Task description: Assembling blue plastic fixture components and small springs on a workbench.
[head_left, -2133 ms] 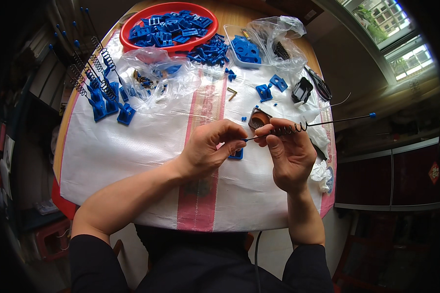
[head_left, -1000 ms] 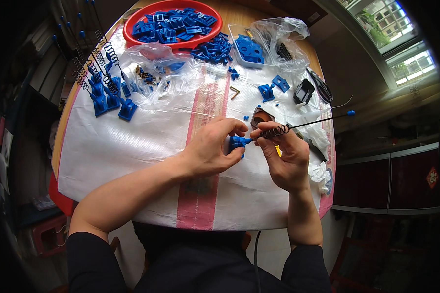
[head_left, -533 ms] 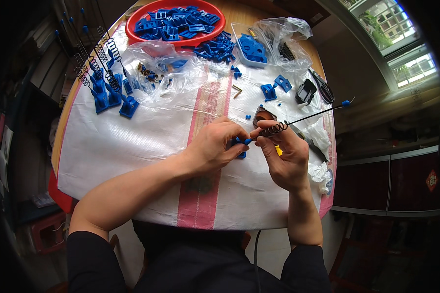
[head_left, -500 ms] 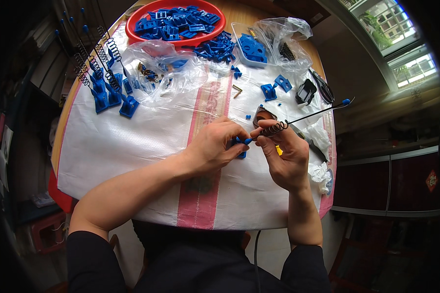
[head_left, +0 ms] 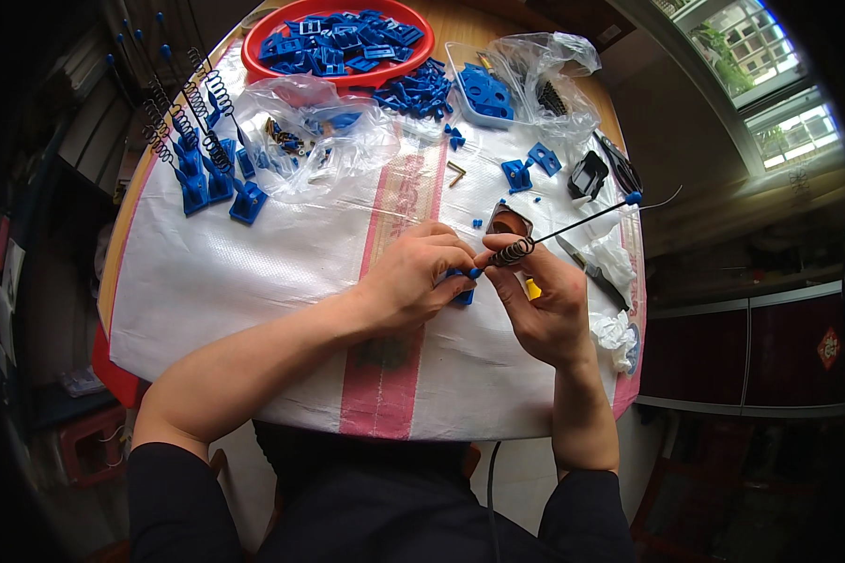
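My left hand (head_left: 415,274) is closed around a blue plastic base (head_left: 464,297), mostly hidden under the fingers. A blue conical tip (head_left: 475,273) pokes out between the two hands. With thumb and fingers my right hand (head_left: 551,305) pinches a black coil spring (head_left: 513,251) at its lower end. Out of the spring a thin black rod (head_left: 584,220) slants up to the right and carries a blue bead (head_left: 633,199). A thin bent wire (head_left: 665,200) sticks out past the bead. Just behind the right fingers sits a small open box (head_left: 510,220) with a brown inside.
Finished-looking blue stands with springs (head_left: 193,178) are grouped at left. Behind are a red basin (head_left: 430,47) of blue parts, a plastic bag (head_left: 347,174) with brass pieces, and a clear tub (head_left: 486,120). A knife (head_left: 596,272), scissors (head_left: 620,167) and crumpled tissue (head_left: 614,340) lie at right.
The coil spring has bunched up closer against my right fingers. The blue bead has come nearer the hands, and more bare wire shows beyond it. My left hand has barely moved.
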A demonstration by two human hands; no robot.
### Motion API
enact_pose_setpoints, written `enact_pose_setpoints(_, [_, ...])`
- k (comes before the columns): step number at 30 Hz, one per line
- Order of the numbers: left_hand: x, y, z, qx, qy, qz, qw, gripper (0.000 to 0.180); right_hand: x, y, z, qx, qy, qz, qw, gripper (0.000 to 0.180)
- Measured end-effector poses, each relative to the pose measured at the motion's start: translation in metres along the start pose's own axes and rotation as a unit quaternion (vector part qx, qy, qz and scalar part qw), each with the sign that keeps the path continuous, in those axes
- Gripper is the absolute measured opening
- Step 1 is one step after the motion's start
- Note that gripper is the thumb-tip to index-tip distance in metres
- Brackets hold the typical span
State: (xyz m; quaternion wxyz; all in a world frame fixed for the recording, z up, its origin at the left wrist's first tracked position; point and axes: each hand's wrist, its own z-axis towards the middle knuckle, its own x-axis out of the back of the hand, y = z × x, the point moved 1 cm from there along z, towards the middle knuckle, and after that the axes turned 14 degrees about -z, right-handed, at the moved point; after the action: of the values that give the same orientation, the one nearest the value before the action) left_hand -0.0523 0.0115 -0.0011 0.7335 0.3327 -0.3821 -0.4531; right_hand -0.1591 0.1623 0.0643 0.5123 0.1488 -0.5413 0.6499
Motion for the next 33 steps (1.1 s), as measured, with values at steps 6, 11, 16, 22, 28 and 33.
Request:
enact_pose_setpoints(6, [0.001, 0.0, 0.001, 0.023, -0.024, -0.03, 0.999, 0.017, -0.001, 0.008, -0.002, -0.047, -0.01, 0.106, 0.993, 0.023])
enact_pose_setpoints(11, [0.004, 0.016, 0.001, 0.108, -0.034, -0.152, 0.982, 0.01, 0.003, 0.012, 0.001, -0.101, -0.021, 0.251, 0.963, 0.017])
enact_pose_setpoints(16, [0.002, 0.022, -0.002, 0.235, -0.065, -0.297, 0.923, 0.013, 0.002, 0.018, 0.0, -0.135, -0.046, 0.307, 0.941, 0.016])
enact_pose_setpoints(22, [0.005, 0.023, 0.0, 0.296, -0.102, -0.37, 0.875, 0.019, -0.007, 0.024, 0.0, -0.155, -0.048, 0.361, 0.919, 0.018])
enact_pose_setpoints(28, [0.007, 0.02, 0.001, 0.304, -0.107, -0.393, 0.861, 0.022, -0.009, 0.026, -0.001, -0.162, -0.044, 0.381, 0.909, 0.02])
enact_pose_setpoints(33, [0.007, 0.022, 0.002, 0.31, -0.097, -0.361, 0.874, 0.019, -0.008, 0.027, -0.001, -0.164, -0.049, 0.384, 0.907, 0.023])
